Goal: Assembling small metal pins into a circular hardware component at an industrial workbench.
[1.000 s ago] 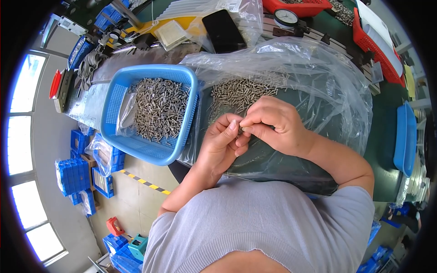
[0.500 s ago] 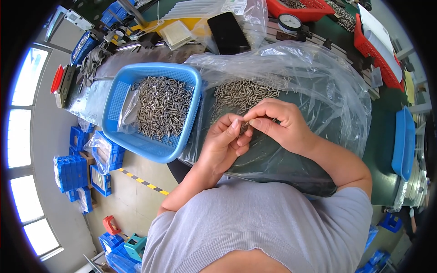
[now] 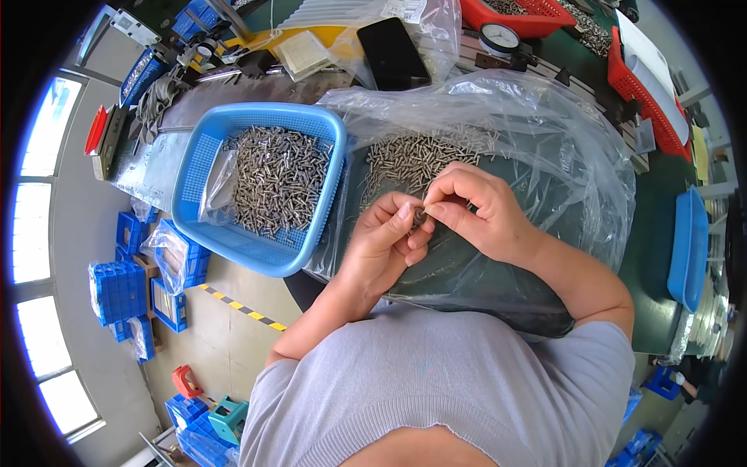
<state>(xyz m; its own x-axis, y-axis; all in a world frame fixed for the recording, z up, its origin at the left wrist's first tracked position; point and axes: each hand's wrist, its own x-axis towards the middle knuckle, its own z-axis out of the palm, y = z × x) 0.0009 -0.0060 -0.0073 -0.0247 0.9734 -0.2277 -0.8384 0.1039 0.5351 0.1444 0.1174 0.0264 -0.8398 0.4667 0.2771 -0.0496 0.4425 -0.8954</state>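
Green bench carried a clear plastic bag [image 3: 545, 156]; above it, left hand [image 3: 381, 245] and right hand [image 3: 475, 210] pinched one small, stiff, probably slippery metal pin [image 3: 421, 214] at its ends.

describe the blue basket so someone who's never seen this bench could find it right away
Start at the big clear plastic bag spread over the dark bench in front of the person. Just left of it sits the blue basket, a mesh-walled rectangular tub heaped with small grey metal pins. Unlike the red trays further back, it's blue and within reach.
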